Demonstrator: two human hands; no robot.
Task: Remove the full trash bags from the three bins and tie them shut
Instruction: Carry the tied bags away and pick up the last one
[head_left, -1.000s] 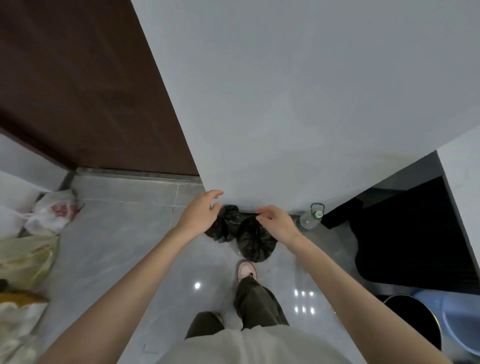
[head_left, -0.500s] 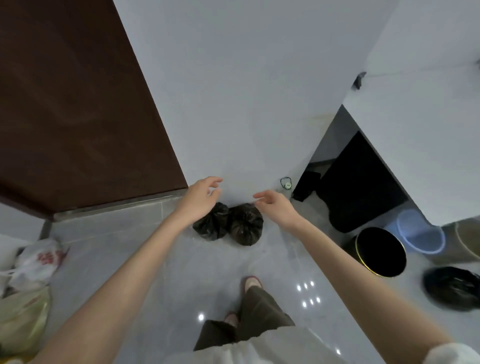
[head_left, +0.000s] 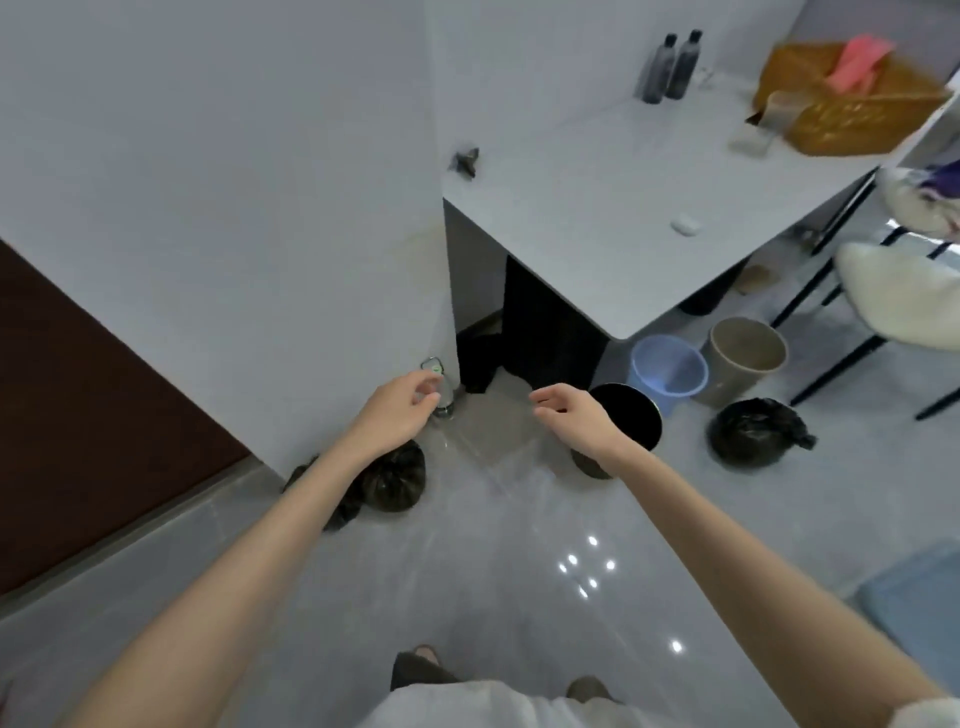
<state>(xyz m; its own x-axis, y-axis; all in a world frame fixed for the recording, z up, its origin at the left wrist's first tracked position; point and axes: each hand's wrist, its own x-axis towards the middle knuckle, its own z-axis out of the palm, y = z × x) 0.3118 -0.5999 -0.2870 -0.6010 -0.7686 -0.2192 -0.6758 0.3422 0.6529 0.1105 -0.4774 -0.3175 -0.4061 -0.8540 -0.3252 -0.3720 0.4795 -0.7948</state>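
Note:
Two tied black trash bags (head_left: 392, 480) lie on the floor against the wall, partly hidden by my left forearm. A third black bag (head_left: 753, 434) sits on the floor to the right. Three bins stand by the table: a black bin (head_left: 631, 415), a translucent blue bin (head_left: 670, 371) and a tan bin (head_left: 748, 358). My left hand (head_left: 397, 410) hangs in the air with loosely curled fingers, holding nothing. My right hand (head_left: 569, 415) floats in front of the black bin, fingers relaxed and empty.
A white table (head_left: 597, 208) carries two dark bottles (head_left: 672, 65), an orange basket (head_left: 847, 98) and a small white case. A clear bottle (head_left: 441, 387) stands at the wall corner. A black-legged chair (head_left: 893, 301) is on the right, a blue mat (head_left: 914, 597) at lower right, a brown door (head_left: 78, 389) at left.
The view has swung right, bringing the table and three bins into sight. Both hands have lifted away from the two bags by the wall and moved rightward, empty.

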